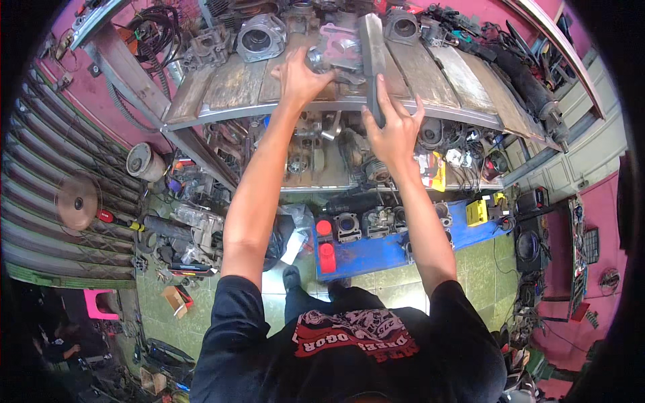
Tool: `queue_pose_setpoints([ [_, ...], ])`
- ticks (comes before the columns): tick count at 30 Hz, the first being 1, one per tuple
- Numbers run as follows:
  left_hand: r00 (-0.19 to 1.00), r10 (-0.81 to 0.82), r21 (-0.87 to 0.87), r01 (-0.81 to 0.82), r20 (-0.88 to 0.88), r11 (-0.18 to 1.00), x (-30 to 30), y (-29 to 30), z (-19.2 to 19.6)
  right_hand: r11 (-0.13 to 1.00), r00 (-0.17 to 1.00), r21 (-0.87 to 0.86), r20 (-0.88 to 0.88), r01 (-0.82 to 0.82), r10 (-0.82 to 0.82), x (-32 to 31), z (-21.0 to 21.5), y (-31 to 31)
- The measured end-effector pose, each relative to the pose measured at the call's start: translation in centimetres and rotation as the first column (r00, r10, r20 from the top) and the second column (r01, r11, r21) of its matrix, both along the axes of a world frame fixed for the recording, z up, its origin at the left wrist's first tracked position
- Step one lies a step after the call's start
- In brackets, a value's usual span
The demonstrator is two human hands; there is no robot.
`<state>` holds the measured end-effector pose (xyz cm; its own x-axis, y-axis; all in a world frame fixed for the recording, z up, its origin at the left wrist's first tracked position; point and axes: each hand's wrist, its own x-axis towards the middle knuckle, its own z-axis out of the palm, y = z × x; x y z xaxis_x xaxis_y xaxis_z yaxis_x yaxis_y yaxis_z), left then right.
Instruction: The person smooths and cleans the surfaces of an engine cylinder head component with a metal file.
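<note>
Fingers of the right hand [393,127] wrap around a long dark flat bar [373,57], standing it upright at the front edge of the wooden worktop [228,84]. Fingers of the left hand [302,77] curl over a grey metal engine part [336,50] near the worktop's middle. Both forearms stretch straight forward, elbows nearly extended.

Worn, matt wooden shelf planks [242,84]; dull grey metal bar [372,54]; greasy cast-metal engine part [336,50].
</note>
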<state>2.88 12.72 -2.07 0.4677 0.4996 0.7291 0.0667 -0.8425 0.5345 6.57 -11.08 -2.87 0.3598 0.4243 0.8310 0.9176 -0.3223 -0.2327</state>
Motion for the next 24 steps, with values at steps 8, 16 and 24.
queue_pose_setpoints([
  [8, 0.983, -0.160, -0.181, 0.142, -0.092, 0.973, -1.0, 0.5, -0.1, 0.989, 0.992, -0.103, -0.061, 0.103, -0.110, -2.0, 1.5, 1.0],
  [16, 0.998, -0.065, 0.029, 0.066, -0.015, 0.997, -0.9, 1.8, -1.9, 0.972, 0.978, -0.146, -0.075, 0.183, -0.195, -4.6, 3.8, 3.9],
  [24, 0.985, -0.165, 0.063, 0.162, 0.051, 0.985, -1.0, 1.8, -2.4, 0.929, 0.950, -0.269, -0.115, 0.253, -0.292, -5.9, 6.0, 7.0],
])
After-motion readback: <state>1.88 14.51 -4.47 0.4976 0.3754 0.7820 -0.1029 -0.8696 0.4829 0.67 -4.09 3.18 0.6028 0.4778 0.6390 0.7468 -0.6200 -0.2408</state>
